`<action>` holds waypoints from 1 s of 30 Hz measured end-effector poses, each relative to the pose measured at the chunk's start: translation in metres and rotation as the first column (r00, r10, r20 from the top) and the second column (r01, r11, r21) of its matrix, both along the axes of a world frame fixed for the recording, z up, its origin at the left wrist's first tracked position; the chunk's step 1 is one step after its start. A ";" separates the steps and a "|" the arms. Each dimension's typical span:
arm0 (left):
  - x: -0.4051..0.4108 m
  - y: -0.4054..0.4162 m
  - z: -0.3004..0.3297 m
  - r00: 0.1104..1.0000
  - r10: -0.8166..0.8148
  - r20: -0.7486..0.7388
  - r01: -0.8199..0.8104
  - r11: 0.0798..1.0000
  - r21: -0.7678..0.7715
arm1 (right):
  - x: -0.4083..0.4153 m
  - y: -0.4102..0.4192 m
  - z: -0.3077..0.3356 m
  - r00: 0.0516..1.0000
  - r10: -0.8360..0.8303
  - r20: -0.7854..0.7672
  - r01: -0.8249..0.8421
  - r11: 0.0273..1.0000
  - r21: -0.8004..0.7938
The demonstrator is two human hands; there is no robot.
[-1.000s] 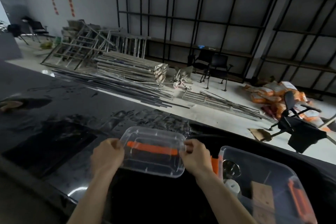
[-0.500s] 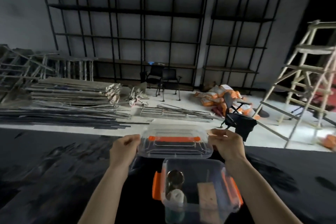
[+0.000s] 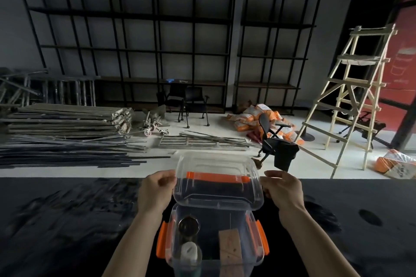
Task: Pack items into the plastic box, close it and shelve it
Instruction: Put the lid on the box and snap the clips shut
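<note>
Two bare hands hold a clear plastic lid with an orange handle strip (image 3: 218, 183) in the air, tilted, its near edge just above the far rim of the open clear plastic box with orange side latches (image 3: 213, 243). Left hand (image 3: 155, 191) fingers are curled on the lid's left edge, right hand (image 3: 284, 190) fingers on its right edge. Box sits on the dark glossy bench (image 3: 67, 220), lid not seated, latches swung out. Inside the box: a round dark metal-rimmed item (image 3: 189, 226), a white-capped bottle (image 3: 189, 254), a tan wooden block (image 3: 230, 246). Beyond the bench: black metal shelving (image 3: 139, 47) against the wall, a wooden stepladder (image 3: 351, 101) at right.
</note>
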State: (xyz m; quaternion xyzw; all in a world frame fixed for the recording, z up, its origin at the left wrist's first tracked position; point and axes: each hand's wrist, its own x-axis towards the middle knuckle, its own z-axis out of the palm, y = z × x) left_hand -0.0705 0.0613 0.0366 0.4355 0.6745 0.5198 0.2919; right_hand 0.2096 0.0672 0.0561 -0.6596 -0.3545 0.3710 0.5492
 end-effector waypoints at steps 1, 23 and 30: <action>0.001 -0.001 0.003 0.999 0.020 -0.032 -0.020 0.999 0.025 | 0.000 0.002 0.001 1.000 0.017 -0.019 -0.016 1.000 0.019; 0.004 -0.021 0.010 0.941 0.063 0.333 -0.092 0.993 0.073 | -0.003 0.009 -0.005 0.984 0.169 -0.050 -0.166 0.984 0.063; 0.002 -0.022 -0.006 0.974 0.079 0.210 -0.093 0.994 0.056 | -0.002 0.004 -0.022 0.977 0.132 0.165 -0.143 0.988 0.061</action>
